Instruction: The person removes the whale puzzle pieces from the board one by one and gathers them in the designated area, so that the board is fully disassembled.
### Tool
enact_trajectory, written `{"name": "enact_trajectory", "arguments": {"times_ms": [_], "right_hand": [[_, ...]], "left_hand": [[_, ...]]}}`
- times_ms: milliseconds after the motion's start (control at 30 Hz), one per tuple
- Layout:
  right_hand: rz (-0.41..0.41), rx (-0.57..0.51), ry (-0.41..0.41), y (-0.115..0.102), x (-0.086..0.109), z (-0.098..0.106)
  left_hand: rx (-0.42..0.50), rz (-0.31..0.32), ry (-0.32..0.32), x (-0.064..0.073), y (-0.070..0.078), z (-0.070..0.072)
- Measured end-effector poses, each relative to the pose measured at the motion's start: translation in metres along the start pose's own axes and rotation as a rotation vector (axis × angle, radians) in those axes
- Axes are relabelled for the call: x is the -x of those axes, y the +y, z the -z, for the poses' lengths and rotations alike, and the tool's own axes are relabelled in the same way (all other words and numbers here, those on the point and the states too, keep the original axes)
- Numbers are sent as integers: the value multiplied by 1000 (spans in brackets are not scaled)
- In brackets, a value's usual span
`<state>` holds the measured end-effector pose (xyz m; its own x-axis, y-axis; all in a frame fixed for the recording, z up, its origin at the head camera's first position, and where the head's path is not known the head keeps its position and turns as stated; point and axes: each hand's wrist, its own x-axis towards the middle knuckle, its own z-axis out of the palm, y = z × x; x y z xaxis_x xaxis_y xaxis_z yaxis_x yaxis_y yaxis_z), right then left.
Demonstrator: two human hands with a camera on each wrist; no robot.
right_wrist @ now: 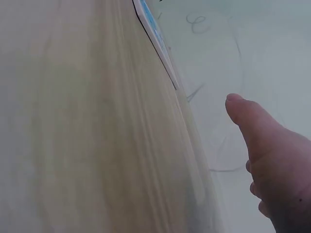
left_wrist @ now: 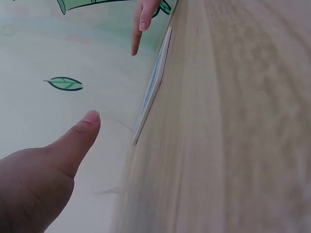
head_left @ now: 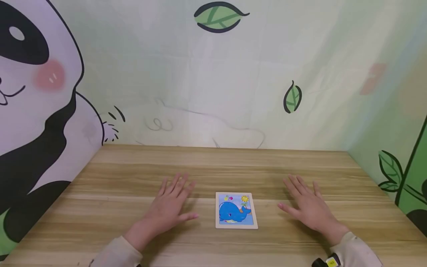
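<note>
Hands (head_left: pixel 168 208) (head_left: pixel 309 208), wide and empty, flank the whale board (head_left: pixel 235 211) on the table (head_left: pixel 233 168), seemingly poised, an inward reach likely needed.

Picture board (head_left: pixel 236 210) on table (head_left: pixel 233 170) between left grip (head_left: pixel 169 205) and right grip (head_left: pixel 308 207), wall (head_left: pixel 227 74) behind.

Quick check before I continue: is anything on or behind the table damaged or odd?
Yes, faint scribbles on the wall behind the table: their thin, wandering lines don't match the bold leaves. The whale picture lies flat, no damage visible.
</note>
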<state>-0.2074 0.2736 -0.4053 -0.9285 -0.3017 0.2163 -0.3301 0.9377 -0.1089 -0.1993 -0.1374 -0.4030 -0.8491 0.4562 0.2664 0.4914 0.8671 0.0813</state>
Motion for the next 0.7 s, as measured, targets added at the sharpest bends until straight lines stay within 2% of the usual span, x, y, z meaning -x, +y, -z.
{"name": "enact_trajectory", "arguments": {"times_ms": [300, 533, 700], "right_hand": [[18, -20, 14, -7, -5, 3], [81, -52, 73, -15, -10, 5], [98, -101, 101, -20, -14, 6]], "left_hand": [[18, -51, 8, -4, 13, 11], [5, -120, 28, -7, 22, 12], [-6, -146, 39, -10, 29, 11]]}}
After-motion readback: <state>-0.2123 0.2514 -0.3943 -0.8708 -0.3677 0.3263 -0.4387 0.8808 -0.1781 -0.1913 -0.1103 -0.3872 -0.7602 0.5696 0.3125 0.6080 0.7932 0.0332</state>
